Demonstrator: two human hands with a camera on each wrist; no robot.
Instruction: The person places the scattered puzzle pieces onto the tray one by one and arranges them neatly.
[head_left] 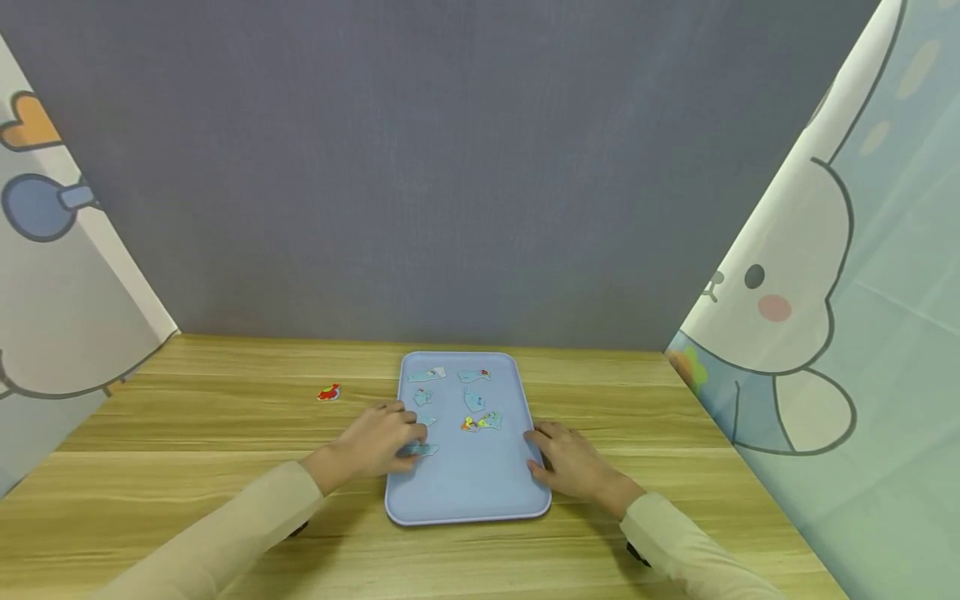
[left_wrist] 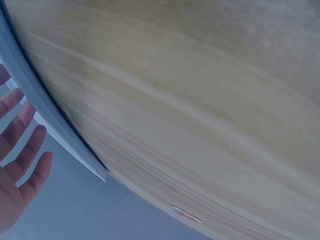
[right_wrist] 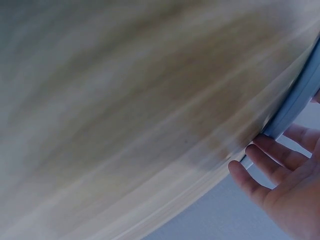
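Note:
A pale blue tray [head_left: 472, 492] lies on the wooden table, with several light blue picture pieces in it. My left hand [head_left: 382, 439] reaches over the tray's left rim, fingers loosely bent. Near its thumb and fingertips is a narrow blue piece [head_left: 422, 450], partly hidden; contact is unclear. In the left wrist view, the fingers [left_wrist: 31, 150] are spread apart. At the tray's right rim rests my right hand [head_left: 573, 462], its fingers slightly bent and touching the edge. Close to the tray's middle sit an orange-yellow piece [head_left: 470, 424] and a blue-yellow piece [head_left: 491, 421], side by side.
Left of the tray, a small red piece [head_left: 328, 392] lies on the wooden table [head_left: 247, 417]. A grey panel [head_left: 420, 167] rises behind the table. Cartoon-printed cloths stand at both sides, with a white rabbit [head_left: 780, 292] on the right one.

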